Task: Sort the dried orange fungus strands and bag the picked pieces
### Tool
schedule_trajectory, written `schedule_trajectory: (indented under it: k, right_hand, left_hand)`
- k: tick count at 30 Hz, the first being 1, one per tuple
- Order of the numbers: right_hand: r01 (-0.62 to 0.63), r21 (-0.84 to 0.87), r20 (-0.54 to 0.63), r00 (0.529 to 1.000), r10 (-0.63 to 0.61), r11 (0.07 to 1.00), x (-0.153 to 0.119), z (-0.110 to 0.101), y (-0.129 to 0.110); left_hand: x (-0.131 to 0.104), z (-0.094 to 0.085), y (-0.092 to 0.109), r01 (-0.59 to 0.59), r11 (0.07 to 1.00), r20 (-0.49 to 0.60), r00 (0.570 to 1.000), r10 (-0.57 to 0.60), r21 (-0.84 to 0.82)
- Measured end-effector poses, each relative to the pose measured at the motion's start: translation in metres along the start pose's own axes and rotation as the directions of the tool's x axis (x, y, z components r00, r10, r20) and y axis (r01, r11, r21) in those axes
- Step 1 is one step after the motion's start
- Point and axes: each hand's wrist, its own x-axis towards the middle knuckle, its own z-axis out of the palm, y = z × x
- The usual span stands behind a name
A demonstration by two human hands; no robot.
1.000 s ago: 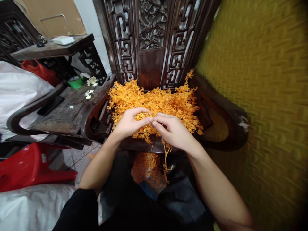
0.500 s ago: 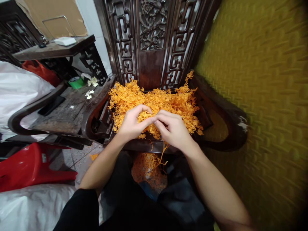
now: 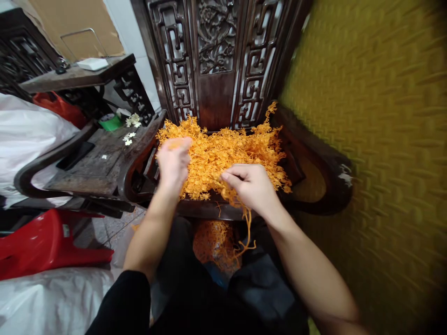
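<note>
A broad pile of orange branching pieces (image 3: 223, 149) covers the seat of a dark carved wooden chair (image 3: 216, 102). My right hand (image 3: 249, 186) is closed in a pinch at the pile's front edge. From it hangs an orange branching piece (image 3: 248, 228), its stems dangling over the seat's front edge. My left hand (image 3: 173, 163) is over the left part of the pile, apart from my right hand and blurred by motion; its fingers are smeared, and whether anything is in them is hidden.
Below the seat, between my legs, is a bag (image 3: 216, 244) with orange bits. At left are a second chair (image 3: 94, 167) with green tape (image 3: 110, 122) and pale pieces, a red stool (image 3: 52, 242) and white sacks (image 3: 31, 139). A yellow textured surface (image 3: 377, 139) stands at right.
My hands have come apart: the left moved left and slightly up over the pile. My right hand stays near its place, and more of the orange piece hangs below it.
</note>
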Motion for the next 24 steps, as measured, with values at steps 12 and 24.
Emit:
schedule_trajectory:
  k: [12, 24]
  right_hand:
    - [-0.095, 0.664, -0.083, 0.977, 0.199, 0.742, 0.006, -0.014, 0.029]
    - [-0.147, 0.627, 0.095, 0.989, 0.112, 0.765, 0.001, -0.005, 0.024]
  left_hand:
    - [-0.029, 0.012, 0.003, 0.012, 0.996, 0.439, 0.897, -0.047, 0.083]
    - [-0.041, 0.003, 0.01, -0.534, 0.706, 0.726, 0.687, 0.04, 0.466]
